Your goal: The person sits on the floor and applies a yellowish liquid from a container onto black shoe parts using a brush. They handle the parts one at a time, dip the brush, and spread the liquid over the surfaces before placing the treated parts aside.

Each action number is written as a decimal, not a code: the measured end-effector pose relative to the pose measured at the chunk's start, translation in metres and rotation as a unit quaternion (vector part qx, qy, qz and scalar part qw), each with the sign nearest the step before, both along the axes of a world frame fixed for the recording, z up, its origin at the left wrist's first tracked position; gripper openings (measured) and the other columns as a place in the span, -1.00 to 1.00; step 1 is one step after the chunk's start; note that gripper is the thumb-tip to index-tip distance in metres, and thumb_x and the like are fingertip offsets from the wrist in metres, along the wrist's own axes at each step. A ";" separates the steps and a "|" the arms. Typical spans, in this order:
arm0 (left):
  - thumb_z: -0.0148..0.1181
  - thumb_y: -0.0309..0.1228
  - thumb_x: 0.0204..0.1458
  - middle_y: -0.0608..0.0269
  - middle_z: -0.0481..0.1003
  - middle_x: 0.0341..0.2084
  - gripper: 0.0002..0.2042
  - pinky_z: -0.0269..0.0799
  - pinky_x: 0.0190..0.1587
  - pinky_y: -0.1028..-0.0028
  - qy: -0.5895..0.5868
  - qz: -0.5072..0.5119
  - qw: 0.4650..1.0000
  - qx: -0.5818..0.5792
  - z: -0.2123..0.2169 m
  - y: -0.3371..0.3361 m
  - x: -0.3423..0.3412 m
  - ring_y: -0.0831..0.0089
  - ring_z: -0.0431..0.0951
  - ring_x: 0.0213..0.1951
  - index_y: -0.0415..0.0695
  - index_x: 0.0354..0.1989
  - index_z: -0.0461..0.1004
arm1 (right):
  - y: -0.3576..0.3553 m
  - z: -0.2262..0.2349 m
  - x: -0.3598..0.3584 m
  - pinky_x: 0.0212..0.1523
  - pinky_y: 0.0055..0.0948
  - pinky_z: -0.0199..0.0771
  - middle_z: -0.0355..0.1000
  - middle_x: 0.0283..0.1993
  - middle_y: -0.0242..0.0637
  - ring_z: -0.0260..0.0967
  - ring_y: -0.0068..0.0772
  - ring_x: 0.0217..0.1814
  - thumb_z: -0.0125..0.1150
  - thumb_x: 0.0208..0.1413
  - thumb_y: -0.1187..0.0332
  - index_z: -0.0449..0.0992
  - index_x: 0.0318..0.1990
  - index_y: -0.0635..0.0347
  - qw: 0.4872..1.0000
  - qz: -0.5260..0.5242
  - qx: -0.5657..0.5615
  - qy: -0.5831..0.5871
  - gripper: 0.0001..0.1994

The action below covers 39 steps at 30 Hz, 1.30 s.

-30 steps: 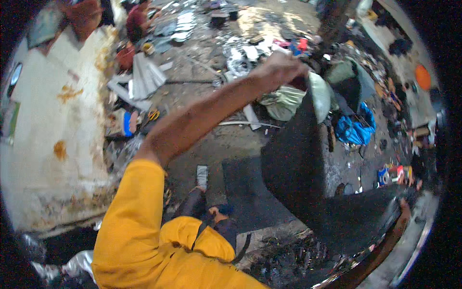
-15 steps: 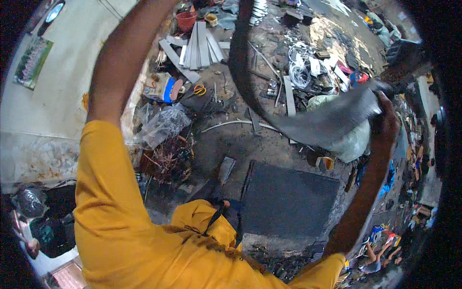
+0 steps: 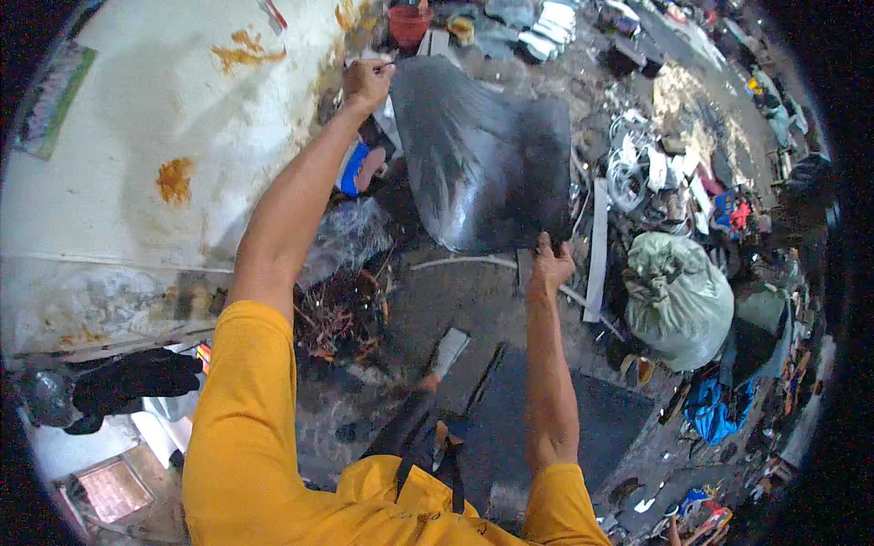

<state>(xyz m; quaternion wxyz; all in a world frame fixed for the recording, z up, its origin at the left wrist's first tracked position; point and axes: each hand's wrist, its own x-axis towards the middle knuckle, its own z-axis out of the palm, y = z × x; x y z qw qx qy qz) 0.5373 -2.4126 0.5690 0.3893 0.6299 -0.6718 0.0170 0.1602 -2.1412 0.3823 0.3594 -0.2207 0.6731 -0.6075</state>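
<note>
A dark grey, glossy flexible sheet (image 3: 492, 164) is stretched out in front of me, bowed and creased toward its left side. My left hand (image 3: 368, 84) is closed, pinching the sheet's upper left corner. At the lower right corner, my right hand (image 3: 550, 266) grips the edge between thumb and fingers. Below the sheet, a flat black rectangular mat or board (image 3: 592, 423) lies on the floor, partly covered by my right forearm. The sheet hides part of the floor behind it.
A stained pale wall (image 3: 137, 182) runs along the left. To the right stand a stuffed greenish sack (image 3: 678, 300), coiled white tubing (image 3: 628, 173) and a blue bag (image 3: 719, 409). A red bucket (image 3: 410, 25) is at the far end. Clear plastic (image 3: 350, 241) and twigs (image 3: 341, 314) lie near the wall.
The sheet, a curved and blurred strip before, now faces me broadly. My right hand has come in from the right toward the middle. My left hand has come down into view.
</note>
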 end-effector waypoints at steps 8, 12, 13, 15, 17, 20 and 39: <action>0.34 -0.11 0.03 -0.02 0.63 -0.39 -0.70 0.51 -0.20 0.16 0.001 0.065 0.984 0.164 -0.225 0.072 0.101 0.01 0.66 -0.30 -0.08 -0.25 0.70 | 0.100 -0.152 0.079 -0.36 -0.37 0.51 0.53 -0.17 -0.36 0.49 -0.39 -0.25 0.41 0.14 0.42 0.52 0.05 0.23 0.970 -0.036 0.187 -0.152 -0.66; 0.34 -0.10 0.05 -0.01 0.66 -0.39 -0.67 0.53 -0.13 0.19 0.029 0.100 0.968 0.227 -0.317 0.079 0.116 0.08 0.68 -0.31 -0.13 -0.22 0.71 | 0.157 -0.280 0.039 -0.33 -0.35 0.53 0.58 -0.24 -0.27 0.52 -0.32 -0.24 0.38 0.09 0.40 0.57 0.01 0.27 0.933 0.112 0.340 -0.040 -0.68; 0.37 -0.19 0.07 0.08 0.67 -0.44 -0.70 0.59 -0.25 0.26 0.149 0.147 0.957 0.199 -0.339 0.112 0.166 0.29 0.69 -0.35 -0.20 -0.21 0.70 | 0.178 -0.275 0.068 -0.27 -0.32 0.55 0.60 -0.24 -0.24 0.53 -0.31 -0.23 0.35 0.09 0.38 0.60 -0.02 0.28 0.896 0.224 0.378 -0.063 -0.70; 0.37 -0.28 0.11 0.15 0.66 -0.49 -0.75 0.63 -0.41 0.34 0.238 0.232 0.913 0.237 -0.376 0.152 0.199 0.41 0.66 -0.35 -0.24 -0.20 0.70 | 0.216 -0.270 0.058 -0.17 -0.31 0.55 0.61 -0.23 -0.21 0.55 -0.31 -0.21 0.34 0.09 0.33 0.62 -0.04 0.27 0.865 0.307 0.395 0.029 -0.70; 0.35 -0.28 0.13 0.10 0.65 -0.40 -0.74 0.68 -0.42 0.34 0.172 0.258 0.909 0.279 -0.413 0.178 0.194 0.37 0.65 -0.34 -0.20 -0.13 0.68 | 0.260 -0.265 0.029 -0.06 -0.30 0.54 0.63 -0.21 -0.19 0.56 -0.32 -0.18 0.32 0.09 0.30 0.63 -0.04 0.25 0.851 0.330 0.400 0.090 -0.69; 0.34 -0.30 0.15 0.04 0.61 -0.22 -0.76 0.75 -0.34 0.25 0.326 0.315 0.847 0.278 -0.440 0.212 0.272 0.22 0.63 -0.27 -0.13 -0.07 0.66 | 0.338 -0.241 -0.011 -0.01 -0.29 0.54 0.64 -0.18 -0.17 0.59 -0.31 -0.12 0.30 0.09 0.29 0.64 -0.02 0.22 0.843 0.312 0.427 0.095 -0.68; 0.26 -0.05 0.07 0.20 0.51 -0.48 -0.66 0.44 -0.40 0.19 0.073 0.433 0.820 0.368 -0.247 0.382 0.019 0.24 0.49 -0.46 -0.11 -0.32 0.53 | 0.903 -0.136 -0.139 -0.17 -0.28 0.58 0.63 -0.36 -0.16 0.61 -0.24 -0.23 0.14 0.13 0.37 0.66 -0.28 0.24 0.799 -0.066 0.597 -0.042 -0.81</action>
